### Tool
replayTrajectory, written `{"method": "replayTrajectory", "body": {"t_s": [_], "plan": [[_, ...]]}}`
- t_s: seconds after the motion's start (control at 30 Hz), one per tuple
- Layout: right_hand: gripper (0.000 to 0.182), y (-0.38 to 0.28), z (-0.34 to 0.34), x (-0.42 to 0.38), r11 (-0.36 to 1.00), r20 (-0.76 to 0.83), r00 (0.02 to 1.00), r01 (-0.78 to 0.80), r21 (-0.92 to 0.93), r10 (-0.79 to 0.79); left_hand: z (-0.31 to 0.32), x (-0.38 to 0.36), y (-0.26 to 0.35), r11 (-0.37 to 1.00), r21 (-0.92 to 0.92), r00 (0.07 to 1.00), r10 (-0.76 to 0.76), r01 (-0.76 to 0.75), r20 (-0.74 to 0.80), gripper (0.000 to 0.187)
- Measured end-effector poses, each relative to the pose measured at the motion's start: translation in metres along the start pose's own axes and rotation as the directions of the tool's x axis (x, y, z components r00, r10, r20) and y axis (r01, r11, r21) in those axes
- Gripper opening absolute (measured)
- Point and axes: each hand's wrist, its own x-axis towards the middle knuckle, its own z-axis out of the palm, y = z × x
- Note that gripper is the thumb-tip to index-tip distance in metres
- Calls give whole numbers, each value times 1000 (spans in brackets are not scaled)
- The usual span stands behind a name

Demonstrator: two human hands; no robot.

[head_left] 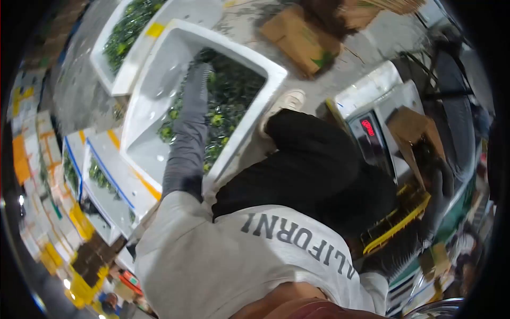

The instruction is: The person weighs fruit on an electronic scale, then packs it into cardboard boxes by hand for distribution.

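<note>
My left arm, in a grey sleeve, reaches into a large white foam box [135, 101]. Glossy dark green pieces with yellow-green spots [218, 119] fill its far and right parts; I cannot make out their kind. My left hand [206, 57] is down among them near the far wall, its fingers hidden. On the right, my dark-gloved right hand [440, 181] is at the near right edge of an open brown cardboard box [411, 127], its fingers closed along the side. This box stands tilted beside a scale with a red lit display [367, 127]. Its contents are too dark to tell.
Another foam box of green pieces [127, 32] stands at the far left, and smaller ones [106, 170] nearer. A flattened brown carton [300, 40] lies on the floor ahead. A yellow-rimmed crate [396, 223] is beside my right leg. Another person's leg [457, 122] shows at right.
</note>
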Motion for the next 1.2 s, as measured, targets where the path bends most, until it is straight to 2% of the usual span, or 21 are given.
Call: {"method": "replayTrajectory", "body": {"t_s": [0.03,0.07,0.13,0.17,0.23,0.3,0.37,0.47,0.53,0.6,0.63,0.67,0.73,0.77,0.8,0.87,1.0,1.07,1.13,1.17,1.2], "plan": [[27,-23,13,-4,973,4,978,208,-102,-209,-9,11,57,972,-147,982,-179,185,51,28],[29,-62,32,-8,995,-42,997,74,67,-71,2,8,54,942,-320,990,129,-106,52,32],[34,-97,54,-11,956,104,994,-59,286,31,32,-8,164,828,-482,945,327,-288,-3,35],[42,-101,69,-10,963,127,983,100,249,-135,49,-19,201,746,-648,932,327,-152,158,35],[59,-109,96,-2,881,13,891,446,156,-454,90,-43,263,717,-677,777,518,-166,358,43],[64,-109,100,-1,830,-116,830,554,60,-546,121,-78,312,661,-658,546,721,-360,426,54],[65,-98,80,-7,833,-222,805,546,-85,-550,134,-96,330,539,-755,377,832,-374,407,62],[63,-58,40,-3,843,-511,679,492,-216,-527,161,-95,335,538,-839,596,701,-81,392,62],[60,-31,27,-3,869,-609,622,395,-298,-491,168,-93,336,648,-761,601,621,-33,503,59],[58,19,31,5,890,-435,815,199,-409,-382,173,-88,329,745,-667,604,528,8,597,56],[57,34,39,1,907,-341,921,29,-420,-187,187,-78,316,450,-440,332,887,-777,320,52],[58,45,42,1,884,-247,969,-133,-447,21,195,-79,303,576,-506,419,816,-642,398,52],[48,50,29,1,897,-413,875,51,-438,-251,204,-84,305,760,-587,563,624,-278,542,52],[42,50,20,0,951,-458,864,70,-302,-209,211,-85,304,789,-612,628,505,-57,592,51],[37,40,10,-2,986,-502,853,76,-151,-142,212,-84,305,792,-610,619,464,30,633,51],[28,27,0,-8,983,-416,908,-34,-180,-45,215,-80,313,782,-595,589,395,188,705,50],[22,33,-13,9,871,-115,993,-64,-488,9,253,-59,290,750,-598,409,659,-284,632,38],[22,17,-13,23,817,-29,998,-58,-574,51,268,-53,289,726,-639,364,685,-257,631,36],[23,14,-3,38,778,20,996,-59,-626,91,277,-60,309,781,-589,393,618,-208,681,37],[23,17,-1,45,756,44,993,-58,-652,114,285,-58,310,849,-523,437,500,-76,748,37],[24,42,12,57,724,58,990,-53,-688,127,292,-54,307,797,-530,410,603,-289,684,37]]}}
